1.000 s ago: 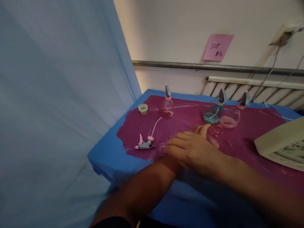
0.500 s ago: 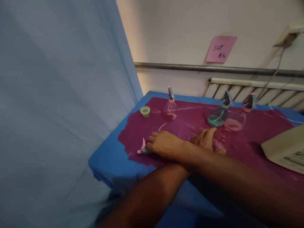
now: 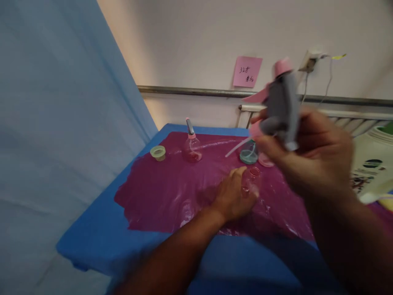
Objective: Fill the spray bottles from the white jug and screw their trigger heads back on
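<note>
My right hand (image 3: pixel 310 159) is raised close to the camera, closed on a grey and pink spray trigger head (image 3: pixel 281 104) whose white dip tube (image 3: pixel 238 146) trails to the left. My left hand (image 3: pixel 233 198) rests on the magenta sheet (image 3: pixel 172 192), fingers wrapped round a clear open-necked bottle (image 3: pixel 251 180). Behind them stand a clear spray bottle with pink liquid (image 3: pixel 192 145), a bottle with teal liquid (image 3: pixel 248 155), partly hidden by my right hand, and part of a pink-bottomed one (image 3: pixel 264 160).
A small green cup (image 3: pixel 158 153) sits at the sheet's far left. The table is covered in blue cloth (image 3: pixel 92 241); a blue curtain (image 3: pixel 55 114) hangs at left. A printed white bag (image 3: pixel 373 168) lies at right. A pink note (image 3: pixel 247 71) and socket (image 3: pixel 310 60) are on the wall.
My right hand picked the trigger head up off the sheet at left and lifted it high to the right. My left hand stayed on the clear bottle. The view shifted.
</note>
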Available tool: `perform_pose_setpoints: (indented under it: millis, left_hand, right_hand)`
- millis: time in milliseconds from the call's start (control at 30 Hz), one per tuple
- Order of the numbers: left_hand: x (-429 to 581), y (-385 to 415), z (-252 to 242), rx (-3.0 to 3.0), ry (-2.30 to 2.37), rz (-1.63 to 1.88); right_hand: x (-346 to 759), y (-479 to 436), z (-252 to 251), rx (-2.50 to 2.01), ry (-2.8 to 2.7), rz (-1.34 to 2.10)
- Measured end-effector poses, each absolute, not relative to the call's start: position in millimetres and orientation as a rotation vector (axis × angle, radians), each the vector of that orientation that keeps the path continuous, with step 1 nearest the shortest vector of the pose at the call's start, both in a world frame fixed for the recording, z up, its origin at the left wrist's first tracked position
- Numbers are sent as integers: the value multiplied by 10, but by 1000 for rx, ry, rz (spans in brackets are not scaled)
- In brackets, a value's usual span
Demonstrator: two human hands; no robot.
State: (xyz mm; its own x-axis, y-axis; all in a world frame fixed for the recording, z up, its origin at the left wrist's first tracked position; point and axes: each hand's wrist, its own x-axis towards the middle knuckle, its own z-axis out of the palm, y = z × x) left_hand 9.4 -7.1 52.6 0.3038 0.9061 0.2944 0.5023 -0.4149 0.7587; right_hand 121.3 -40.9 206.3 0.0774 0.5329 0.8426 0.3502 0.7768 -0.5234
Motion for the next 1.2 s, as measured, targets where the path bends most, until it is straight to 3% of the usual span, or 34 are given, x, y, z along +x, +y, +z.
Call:
perform_pose_setpoints:
  millis: [100, 333, 600, 767, 1200]
  left_hand:
    - [-164, -92, 506, 2088, 1056, 884]
    - [-193, -92, 519, 2014, 1100, 814]
    - [-215, -98, 532, 1995, 1070, 826]
    - [-198, -111, 553, 2000, 1046, 876]
    - [-181, -81, 485, 2023, 980, 957]
  right_hand:
    - [1478, -559, 2188, -816, -1356, 112]
    - [1755, -651, 2042, -914, -1328, 334]
    - [1958, -381, 1423, -1001, -1680, 534]
    - [1986, -238, 994, -1069, -1587, 689]
    - [2015, -222, 765, -1048, -1522, 844]
